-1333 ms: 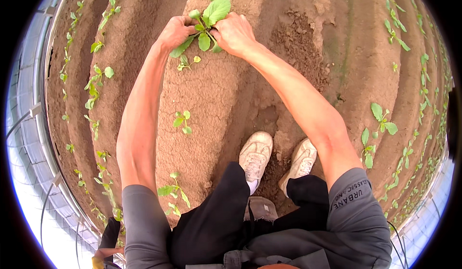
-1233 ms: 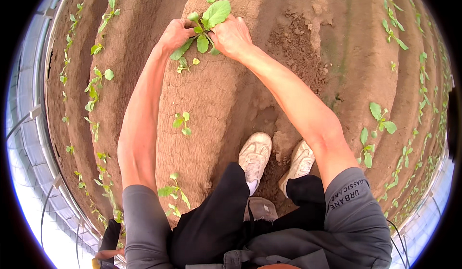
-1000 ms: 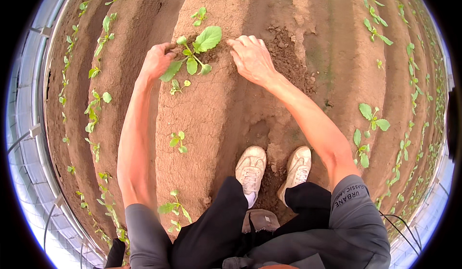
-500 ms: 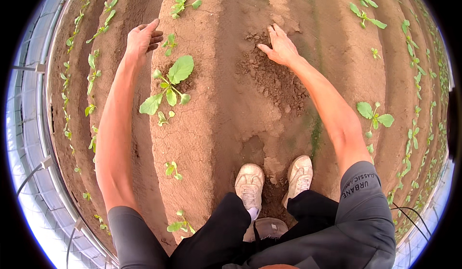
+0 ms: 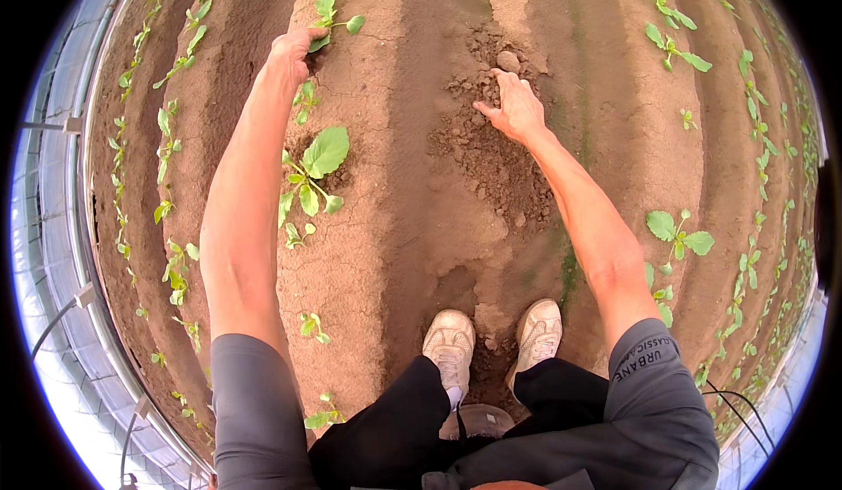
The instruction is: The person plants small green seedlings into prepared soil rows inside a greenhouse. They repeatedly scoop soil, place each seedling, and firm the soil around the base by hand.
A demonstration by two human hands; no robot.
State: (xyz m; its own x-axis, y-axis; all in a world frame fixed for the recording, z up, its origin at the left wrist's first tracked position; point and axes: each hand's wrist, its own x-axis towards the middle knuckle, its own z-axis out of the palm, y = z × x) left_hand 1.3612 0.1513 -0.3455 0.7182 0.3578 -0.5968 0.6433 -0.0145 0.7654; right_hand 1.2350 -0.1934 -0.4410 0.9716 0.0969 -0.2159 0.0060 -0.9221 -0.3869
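My left hand (image 5: 295,55) reaches to the upper left, against the low leaves of a green seedling (image 5: 325,8) on the raised bed. Its thumb side touches the plant; the other fingers are hidden beneath. Over loose crumbled soil (image 5: 504,170) in the furrow, my right hand (image 5: 516,110) is open, thumb and forefinger apart. A round soil clod (image 5: 507,61) lies just beyond its fingertips. Closer to me than my left hand grow a small seedling (image 5: 304,102) and a larger broad-leaved plant (image 5: 324,153), the latter partly covered by my left forearm.
My shoes (image 5: 449,350) stand in the furrow, with a rounded pale object (image 5: 487,420) behind them. Another raised bed with seedlings (image 5: 680,236) runs along the right, and further rows (image 5: 168,139) line the left. A curved metal frame (image 5: 81,192) borders the far left.
My left hand has moved right and slightly forward, onto the seedling. My right hand has drawn slightly back toward me, and a round clod now shows beyond its fingers.
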